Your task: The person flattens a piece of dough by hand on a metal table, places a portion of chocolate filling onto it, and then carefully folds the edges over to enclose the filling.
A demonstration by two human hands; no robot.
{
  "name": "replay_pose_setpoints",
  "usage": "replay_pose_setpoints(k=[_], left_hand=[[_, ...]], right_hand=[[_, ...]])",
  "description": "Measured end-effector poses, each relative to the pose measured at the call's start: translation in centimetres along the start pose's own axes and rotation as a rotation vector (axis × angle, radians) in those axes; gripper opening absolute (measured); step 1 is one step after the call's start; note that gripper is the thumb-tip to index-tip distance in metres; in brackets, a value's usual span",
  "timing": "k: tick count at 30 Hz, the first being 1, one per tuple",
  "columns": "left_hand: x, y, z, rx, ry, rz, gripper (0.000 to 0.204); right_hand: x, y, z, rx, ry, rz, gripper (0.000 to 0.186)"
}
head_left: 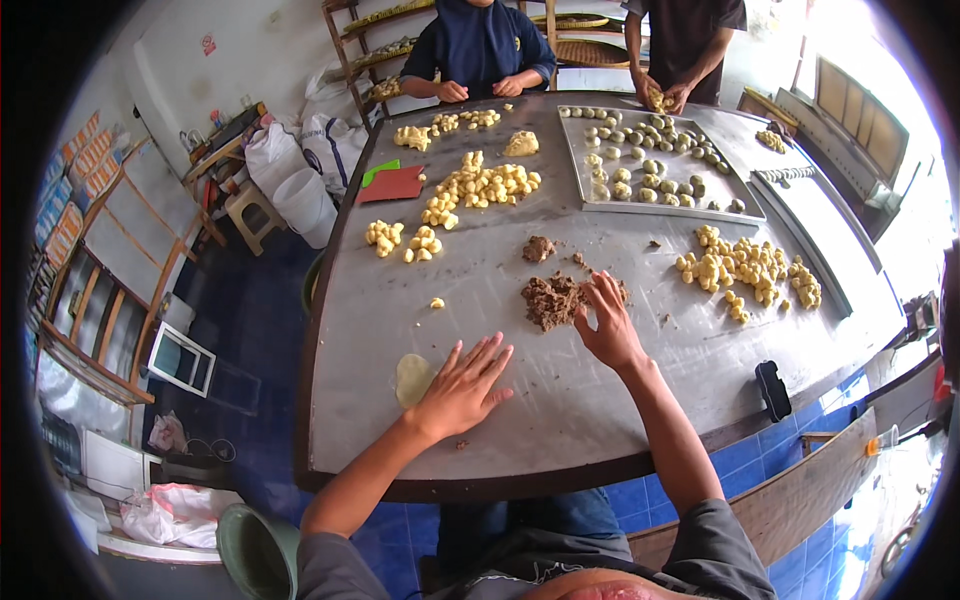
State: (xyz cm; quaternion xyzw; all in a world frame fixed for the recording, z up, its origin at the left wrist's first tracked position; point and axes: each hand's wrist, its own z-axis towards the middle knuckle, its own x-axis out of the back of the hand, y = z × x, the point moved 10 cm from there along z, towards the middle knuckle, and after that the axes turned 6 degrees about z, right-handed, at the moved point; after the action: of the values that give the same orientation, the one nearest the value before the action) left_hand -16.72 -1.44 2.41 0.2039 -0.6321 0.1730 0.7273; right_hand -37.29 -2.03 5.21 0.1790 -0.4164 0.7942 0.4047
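Observation:
My left hand is spread over the metal table, fingers apart, next to a flattened oval of pale dough. With its fingertips, my right hand reaches the right side of a crumbly brown filling heap; whether it pinches any is hidden. A smaller brown lump lies just beyond the heap. One small yellow dough piece sits alone left of the filling. Farther off is a pile of yellow dough pieces, and another dough pile lies to the right.
A metal tray at the far right holds rows of greenish balls. Red and green scrapers lie at the left edge, a black object at the near right corner. Two people stand across the table; the right one's hands hold dough.

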Motion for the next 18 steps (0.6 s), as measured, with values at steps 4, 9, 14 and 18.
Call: replay_pose_setpoints(k=[4,9,14,18], left_hand=[[1.1,-0.3,0.2,0.092,0.072,0.03,0.083],[0.7,-0.5,0.5,0.096,0.044,-0.019,0.092],[-0.8,-0.9,0.7,0.096,-0.005,-0.033,0.09],[-2.0,-1.1,0.3,0.091,-0.029,-0.071,0.085]], right_hand=[[-0.2,0.5,-0.1,-0.002,-0.018,0.022,0.042],[0.0,0.2,-0.1,-0.002,-0.01,0.002,0.039],[-0.2,0.4,-0.2,0.001,-0.014,-0.007,0.039],[-0.3,0.2,0.0,-0.01,-0.025,-0.009,0.04]])
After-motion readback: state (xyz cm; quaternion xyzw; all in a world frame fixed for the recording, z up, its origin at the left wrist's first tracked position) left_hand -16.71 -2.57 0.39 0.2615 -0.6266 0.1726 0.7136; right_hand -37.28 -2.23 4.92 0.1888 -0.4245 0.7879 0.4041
